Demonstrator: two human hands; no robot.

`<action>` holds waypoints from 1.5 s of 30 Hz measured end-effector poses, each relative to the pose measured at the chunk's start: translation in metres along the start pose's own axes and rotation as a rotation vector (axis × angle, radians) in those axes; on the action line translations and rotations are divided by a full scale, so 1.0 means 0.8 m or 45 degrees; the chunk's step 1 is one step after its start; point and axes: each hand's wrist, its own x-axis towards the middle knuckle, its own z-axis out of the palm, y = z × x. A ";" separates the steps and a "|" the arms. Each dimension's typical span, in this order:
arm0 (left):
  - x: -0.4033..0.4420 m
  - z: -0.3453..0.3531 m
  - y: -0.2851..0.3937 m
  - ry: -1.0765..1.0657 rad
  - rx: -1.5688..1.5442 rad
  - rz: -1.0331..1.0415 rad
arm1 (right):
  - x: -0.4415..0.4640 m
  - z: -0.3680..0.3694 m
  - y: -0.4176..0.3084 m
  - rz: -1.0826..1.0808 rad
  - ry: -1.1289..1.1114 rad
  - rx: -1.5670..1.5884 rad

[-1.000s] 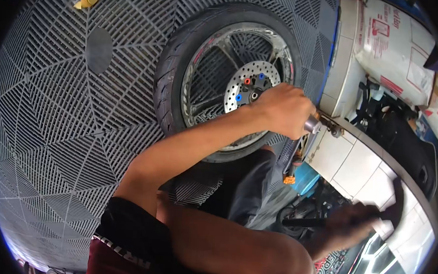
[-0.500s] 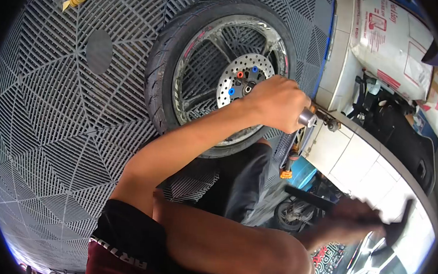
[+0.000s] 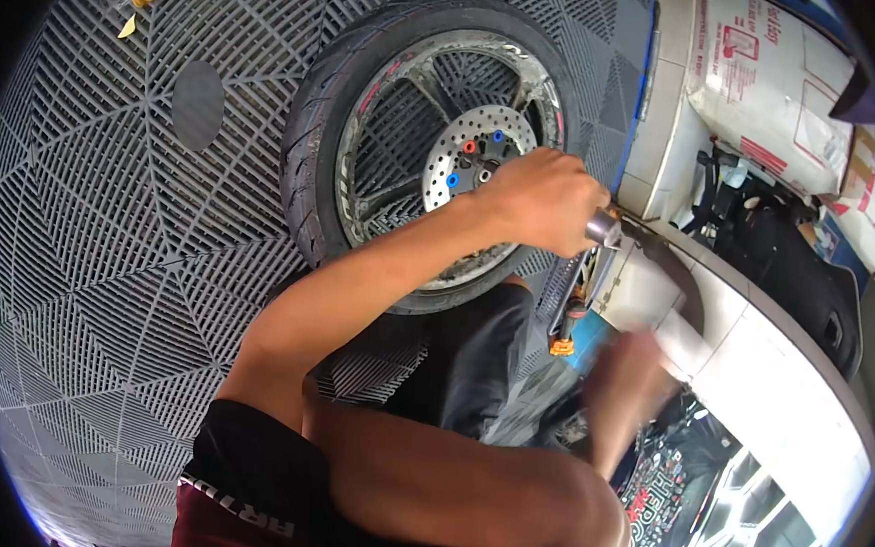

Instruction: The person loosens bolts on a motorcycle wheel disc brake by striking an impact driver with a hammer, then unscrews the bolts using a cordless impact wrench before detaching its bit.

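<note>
crossing, left forearm [image 3: 383, 260] partly hides wheel [image 3: 448, 152]

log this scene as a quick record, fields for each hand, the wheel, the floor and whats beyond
left hand: closed around a shiny metal cylinder, one end protruding
right hand: motion-blurred, gripping a hammer
hammer position: dark head near the cylinder's exposed end; contact unclear
motorcycle wheel: black tyre, perforated brake disc, red and blue bolts at the hub
floor: grey slatted tiles
beyond: white parcel with red print
</note>
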 end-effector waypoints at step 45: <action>-0.039 0.007 -0.071 0.008 0.283 0.137 | -0.134 0.235 0.297 0.536 -0.305 0.523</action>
